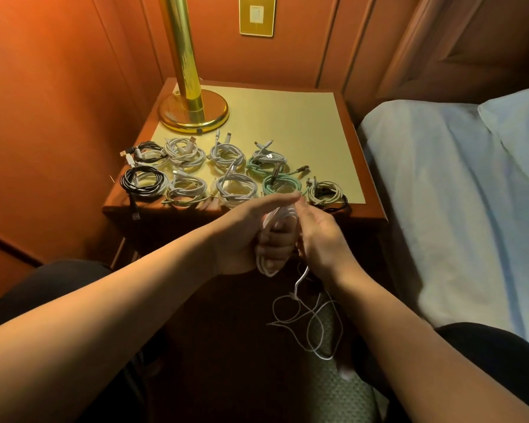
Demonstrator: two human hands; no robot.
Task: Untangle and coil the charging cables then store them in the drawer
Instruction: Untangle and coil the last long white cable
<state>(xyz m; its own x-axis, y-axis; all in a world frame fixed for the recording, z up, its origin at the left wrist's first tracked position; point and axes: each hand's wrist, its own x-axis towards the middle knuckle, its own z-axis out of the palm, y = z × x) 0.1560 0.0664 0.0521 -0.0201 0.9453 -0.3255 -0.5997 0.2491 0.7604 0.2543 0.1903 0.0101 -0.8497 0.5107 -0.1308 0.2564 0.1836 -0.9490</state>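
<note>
Left hand [245, 236] grips white cable [280, 218] loops; right hand [318, 239] pinches same cable; no writing legible

Both forearms are bare, no sleeves, watch or rings showing. The left hand [242, 239] and right hand [321, 239] are ungloved. Dark black trousers [58, 279] cover the knees.

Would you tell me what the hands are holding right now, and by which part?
A white charging cable: its wound loops sit around the left hand, the right hand pinches the strand beside them, and the loose tail hangs below.
</note>
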